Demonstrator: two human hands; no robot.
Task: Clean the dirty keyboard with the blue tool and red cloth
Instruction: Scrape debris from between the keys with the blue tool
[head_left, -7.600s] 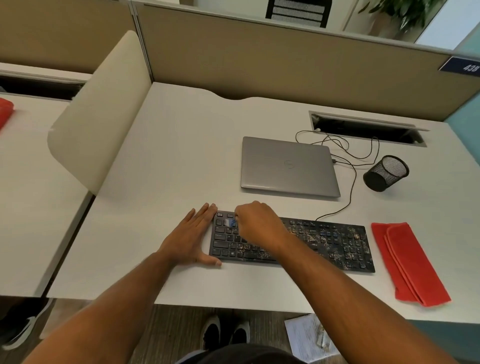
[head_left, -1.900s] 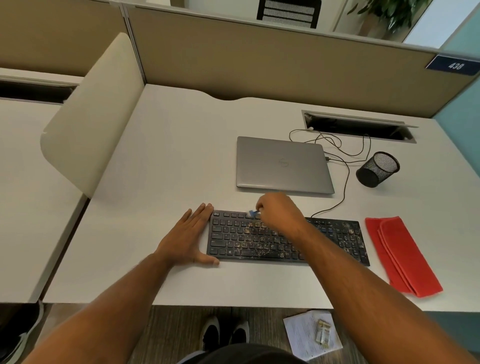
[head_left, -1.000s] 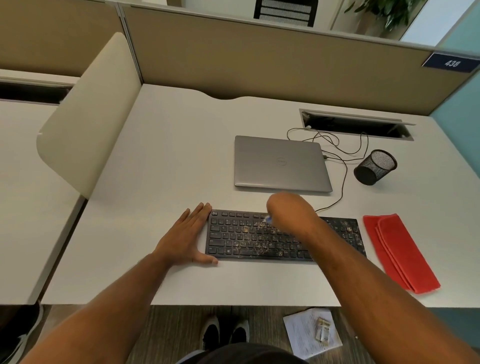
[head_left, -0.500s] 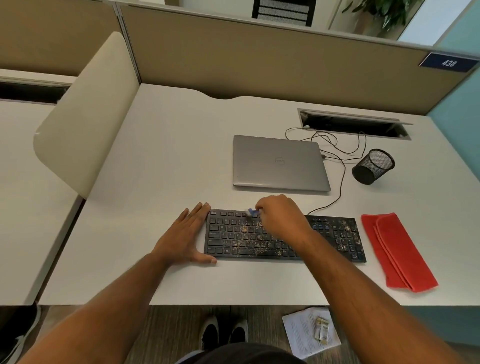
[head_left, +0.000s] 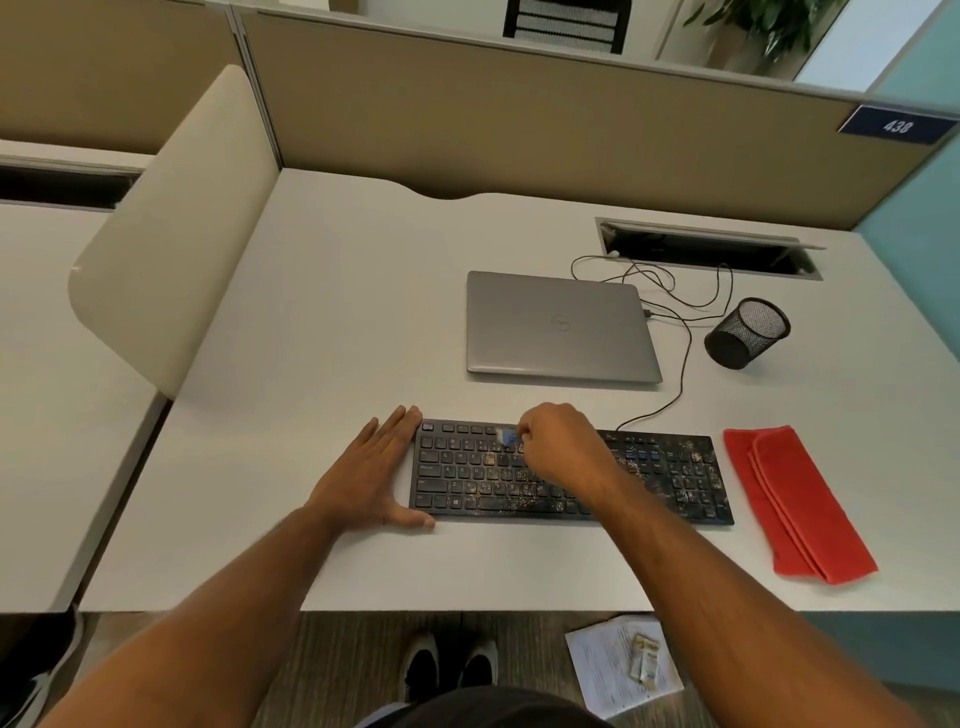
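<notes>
A black keyboard (head_left: 670, 478) speckled with crumbs lies near the desk's front edge. My right hand (head_left: 563, 447) grips a small blue tool (head_left: 509, 439) whose tip touches the upper key rows left of the middle. My left hand (head_left: 371, 473) lies flat on the desk with straight fingers against the keyboard's left end, thumb at its front corner. A folded red cloth (head_left: 795, 509) lies on the desk just right of the keyboard. Crumbs are densest on the middle and right keys.
A shut grey laptop (head_left: 558, 327) sits behind the keyboard, with cables (head_left: 680, 332) running to a desk slot (head_left: 706, 249). A black mesh cup (head_left: 748, 332) lies tipped at the right. A cream divider (head_left: 171, 228) stands at the left. Papers (head_left: 618, 665) lie on the floor.
My right hand with the blue tool has swept back and forth over the upper key rows, ending slightly left of where it was a second ago. The left hand has stayed put.
</notes>
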